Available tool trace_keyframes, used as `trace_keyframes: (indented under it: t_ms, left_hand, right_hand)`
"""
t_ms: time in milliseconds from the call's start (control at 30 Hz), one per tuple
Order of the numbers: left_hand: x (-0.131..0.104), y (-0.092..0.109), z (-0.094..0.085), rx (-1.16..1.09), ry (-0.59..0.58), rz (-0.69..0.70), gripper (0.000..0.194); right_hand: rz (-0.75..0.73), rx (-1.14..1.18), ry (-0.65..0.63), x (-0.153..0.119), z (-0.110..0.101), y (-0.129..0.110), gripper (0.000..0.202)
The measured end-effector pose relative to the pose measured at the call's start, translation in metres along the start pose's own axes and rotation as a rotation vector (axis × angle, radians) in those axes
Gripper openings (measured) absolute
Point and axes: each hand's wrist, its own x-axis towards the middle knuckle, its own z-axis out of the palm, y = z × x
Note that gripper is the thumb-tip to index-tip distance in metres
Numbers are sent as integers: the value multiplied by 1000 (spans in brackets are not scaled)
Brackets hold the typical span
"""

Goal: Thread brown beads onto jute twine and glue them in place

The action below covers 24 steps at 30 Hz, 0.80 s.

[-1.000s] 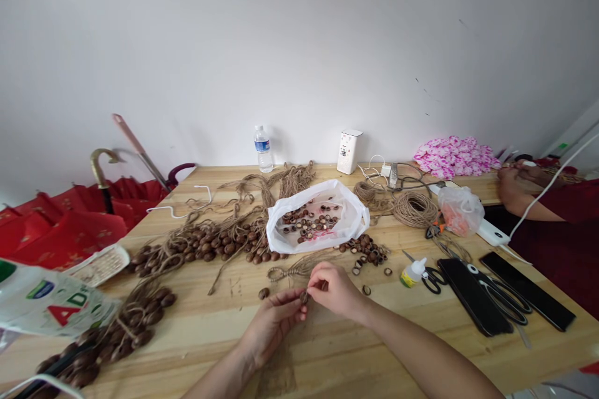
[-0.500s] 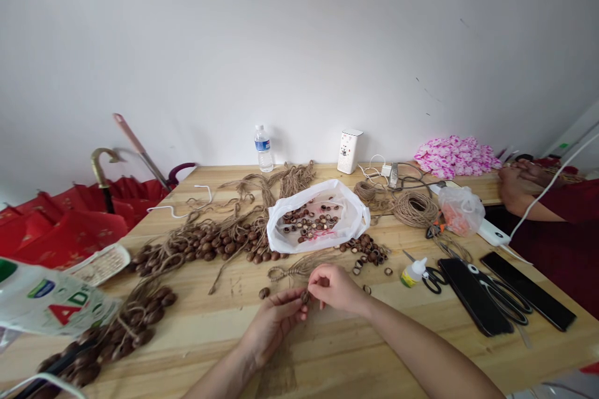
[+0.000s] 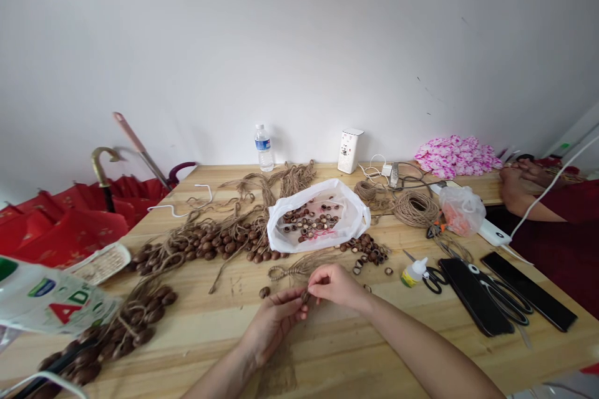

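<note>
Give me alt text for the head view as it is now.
A person's left hand pinches a small brown piece above a wooden table, with the right hand up against it. Beyond them sits an open white plastic bag holding brown shell pieces, with corded brown balls to the left and a twine coil to the right.

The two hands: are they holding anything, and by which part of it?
The left hand pinches a small brown shell by its side; whether the right hand grips it too is unclear.
</note>
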Motion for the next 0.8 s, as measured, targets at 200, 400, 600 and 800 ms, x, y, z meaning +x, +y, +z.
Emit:
trace_keyframes:
  t_ms: [200, 400, 600, 800]
  left_hand:
    - [0, -1, -1, 2, -21, -9, 16]
    - [1, -1, -2, -8, -5, -10, 17]
    - [2, -1, -1, -5, 22, -6, 17]
    - [3, -1, -1, -6, 30, -11, 16]
  right_hand:
    - [-77, -51, 47, 0, -1, -1, 5]
    - [-130, -124, 106, 0, -2, -7, 7]
    - [-162, -166, 136, -1, 1, -7, 9]
    - [-196, -200, 147, -1, 2, -4, 10]
